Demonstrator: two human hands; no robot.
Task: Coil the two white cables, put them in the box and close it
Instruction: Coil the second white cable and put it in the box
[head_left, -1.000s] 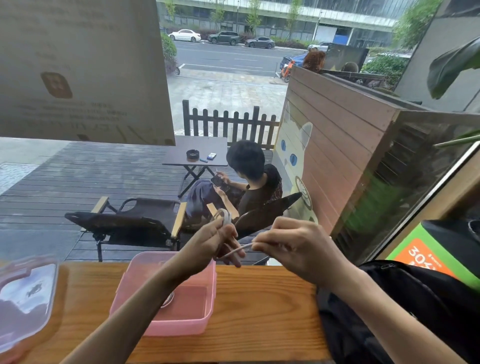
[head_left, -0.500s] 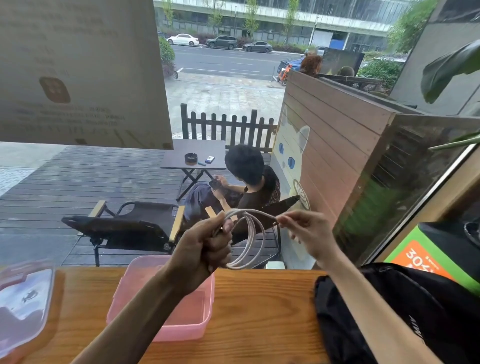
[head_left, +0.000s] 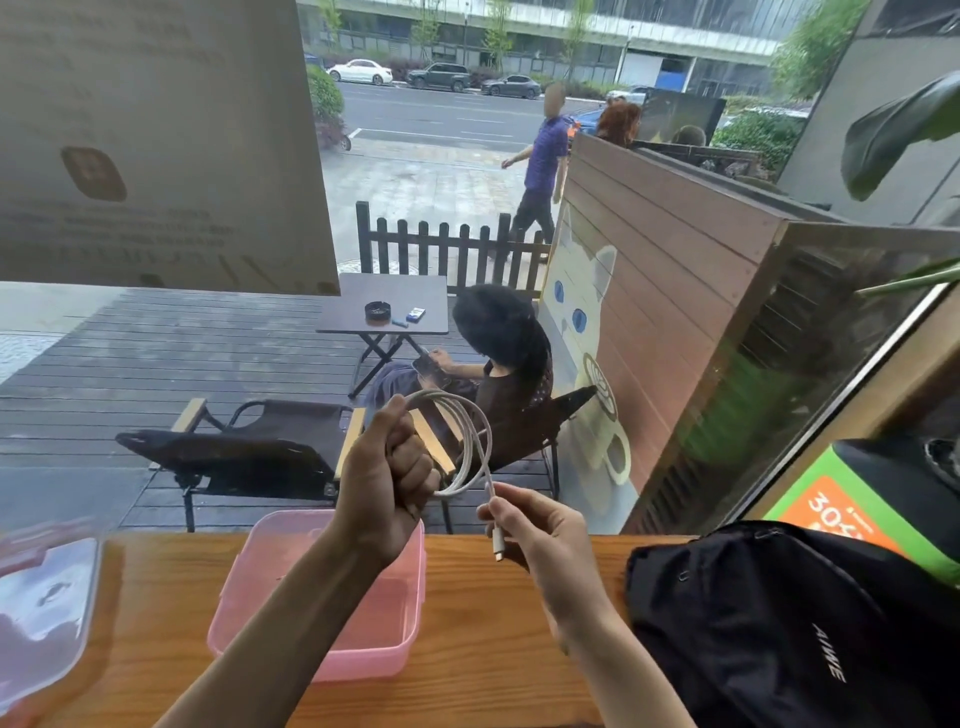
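A white cable (head_left: 475, 441) is wound into a few loops, held up above the counter. My left hand (head_left: 387, 478) is fisted around the left side of the coil. My right hand (head_left: 540, 530) pinches the cable's free end just above its connector, which points down below the coil. Under my left forearm stands the open pink box (head_left: 260, 587) on the wooden counter (head_left: 493, 649); my arm hides much of its inside. The box's clear lid (head_left: 41, 603) lies at the far left of the counter.
A black bag (head_left: 789, 623) fills the counter's right end. Behind it is a green and orange sign (head_left: 852, 514). A window pane stands right behind the counter; outside are chairs, a small table and people.
The cable has gone from a small bunch at my left hand to wide loops. My right hand has dropped from beside the coil's top to below it, holding the connector end.
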